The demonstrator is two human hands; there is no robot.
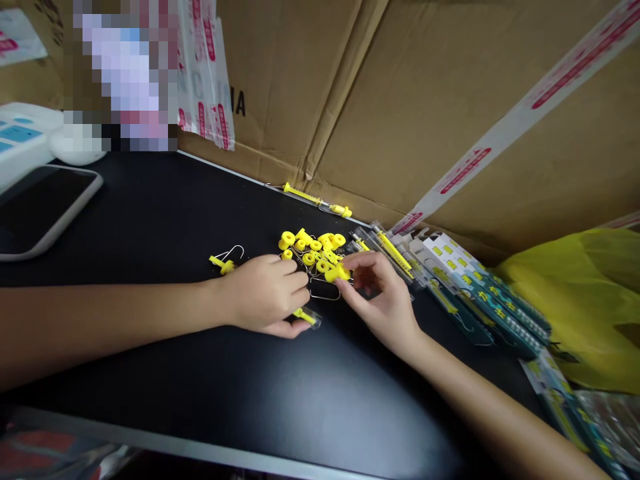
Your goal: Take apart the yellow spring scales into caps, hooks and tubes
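My left hand (270,293) is closed around a clear tube (316,321) with a yellow plastic rod inside; only its end sticks out below the fingers. Between thumb and fingertips my right hand (383,303) pinches a yellow spool-shaped plastic piece (336,273) at the edge of a small pile. That pile of yellow plastic pieces (316,245) has thin wire hooks mixed in and lies just beyond both hands. Beside my left wrist rests a yellow piece with a wire hook (226,265). What else the left palm covers is hidden.
Clear tubes with yellow rods (393,250) and printed packs (470,287) lie right of the pile, near a yellow bag (585,300). Another hooked yellow rod (305,195) lies along the back edge. A phone (45,207) sits left. Cardboard (450,87) stands behind the black table (280,400).
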